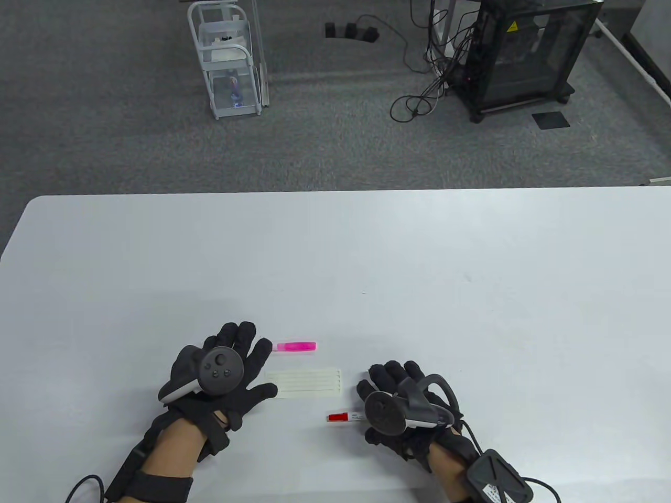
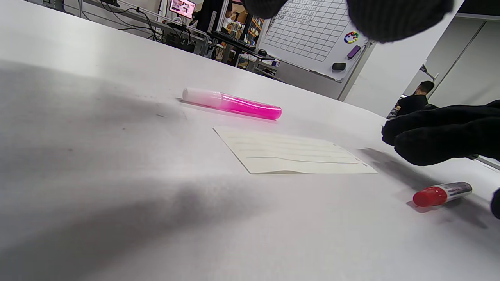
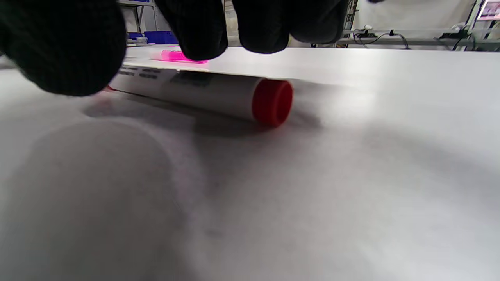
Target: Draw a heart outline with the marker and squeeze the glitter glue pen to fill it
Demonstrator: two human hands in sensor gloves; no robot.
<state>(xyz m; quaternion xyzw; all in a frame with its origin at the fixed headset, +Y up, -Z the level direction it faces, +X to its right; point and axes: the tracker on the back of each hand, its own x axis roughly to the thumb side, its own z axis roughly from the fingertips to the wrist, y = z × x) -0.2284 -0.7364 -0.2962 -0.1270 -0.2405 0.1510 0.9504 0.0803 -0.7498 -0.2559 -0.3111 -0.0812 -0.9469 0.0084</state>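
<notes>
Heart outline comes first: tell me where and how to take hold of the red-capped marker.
Grip the marker mid-barrel, from above with the right hand, which is over it. It lies flat, cap pointing left toward the card, so pinching across the white barrel leaves the cap free.

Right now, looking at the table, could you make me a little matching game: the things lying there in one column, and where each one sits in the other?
Things:
1. glitter glue pen
2. card
3. marker
4. left hand

Places:
A. under the right hand's fingers
B. between the two pens
C. farthest from the person, past the card
D. spread flat, left of the card

Pairs: 1-C, 2-B, 3-A, 4-D
</notes>
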